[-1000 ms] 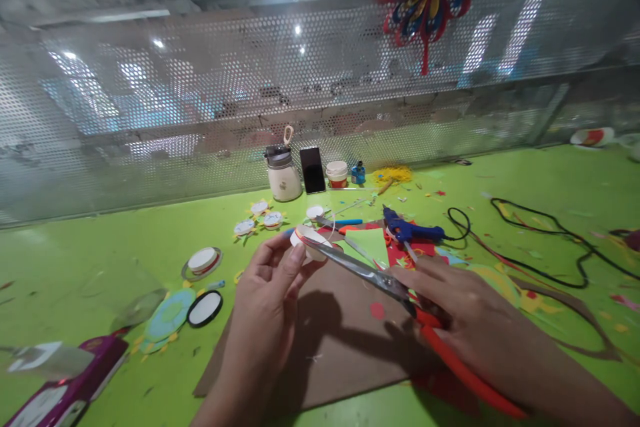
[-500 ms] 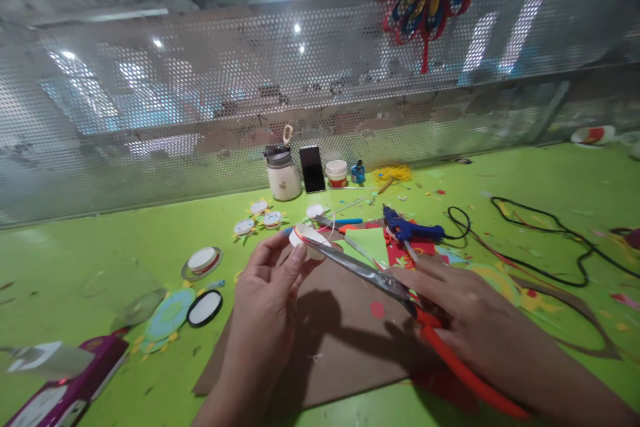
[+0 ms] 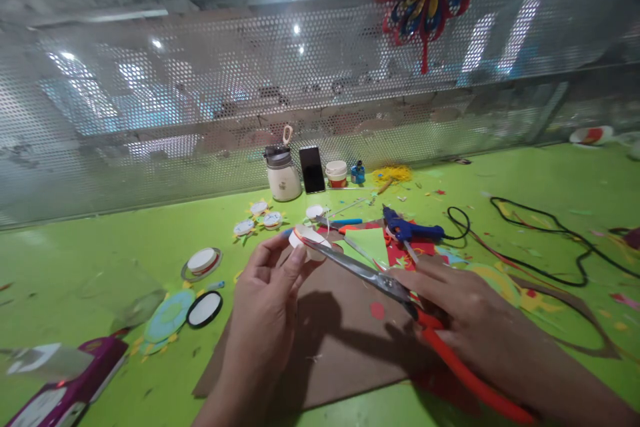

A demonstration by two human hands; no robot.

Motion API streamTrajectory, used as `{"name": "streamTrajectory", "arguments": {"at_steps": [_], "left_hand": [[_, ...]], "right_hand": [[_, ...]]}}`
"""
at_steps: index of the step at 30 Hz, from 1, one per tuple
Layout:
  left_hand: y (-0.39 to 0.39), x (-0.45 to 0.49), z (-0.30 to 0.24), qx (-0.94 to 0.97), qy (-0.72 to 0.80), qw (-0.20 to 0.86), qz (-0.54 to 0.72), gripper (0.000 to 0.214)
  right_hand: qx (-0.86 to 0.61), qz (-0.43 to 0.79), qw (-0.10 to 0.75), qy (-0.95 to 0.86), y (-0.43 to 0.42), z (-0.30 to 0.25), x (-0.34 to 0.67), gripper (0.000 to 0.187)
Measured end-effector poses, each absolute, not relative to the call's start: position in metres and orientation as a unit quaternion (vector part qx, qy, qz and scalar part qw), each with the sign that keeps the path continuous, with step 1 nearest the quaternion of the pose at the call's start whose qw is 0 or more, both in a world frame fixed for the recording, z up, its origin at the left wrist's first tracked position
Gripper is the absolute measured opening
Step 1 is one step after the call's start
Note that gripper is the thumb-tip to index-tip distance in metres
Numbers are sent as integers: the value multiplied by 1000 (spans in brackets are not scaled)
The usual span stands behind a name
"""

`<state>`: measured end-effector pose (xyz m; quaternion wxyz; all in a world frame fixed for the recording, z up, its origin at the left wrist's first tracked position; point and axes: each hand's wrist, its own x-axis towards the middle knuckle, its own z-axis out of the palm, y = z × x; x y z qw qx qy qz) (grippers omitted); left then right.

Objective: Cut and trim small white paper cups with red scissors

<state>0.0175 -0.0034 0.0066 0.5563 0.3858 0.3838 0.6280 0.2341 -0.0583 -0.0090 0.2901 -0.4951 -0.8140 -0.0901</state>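
Above the brown cardboard sheet [image 3: 345, 377], the left hand [image 3: 265, 300] pinched a shallow, round white cup-like piece [image 3: 316, 254]; toward the sheet's right side, the right hand [image 3: 465, 300] gripped red-handled metal scissors [image 3: 365, 271], blades at the piece.

no word, brand or number can be read here; the small mark on the white flask [image 3: 284, 177] is too tiny to make out, the thin dark lines on the white centres of the small paper flowers [image 3: 273, 219] form no legible figures, and the pale panel on the purple device [image 3: 97, 355] is too blurred to read
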Motion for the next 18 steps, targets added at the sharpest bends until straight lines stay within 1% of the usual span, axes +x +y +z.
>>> {"name": "streamTrajectory", "arguments": {"at_steps": [5,9,14,18], "left_hand": [[-3,17,6,392,384,555,626,27],[-1,18,7,394,382,552,628,28],[0,18,6,398,387,547,627,29],[-1,16,5,398,387,547,627,28]], "right_hand": [[-499,-89,282,-814,-59,-10,235,42],[-502,-100,279,-812,-59,-10,235,37],[-495,-109,281,-815,-60,-9,234,42],[-497,-115,287,-811,-59,-11,234,42]]}}
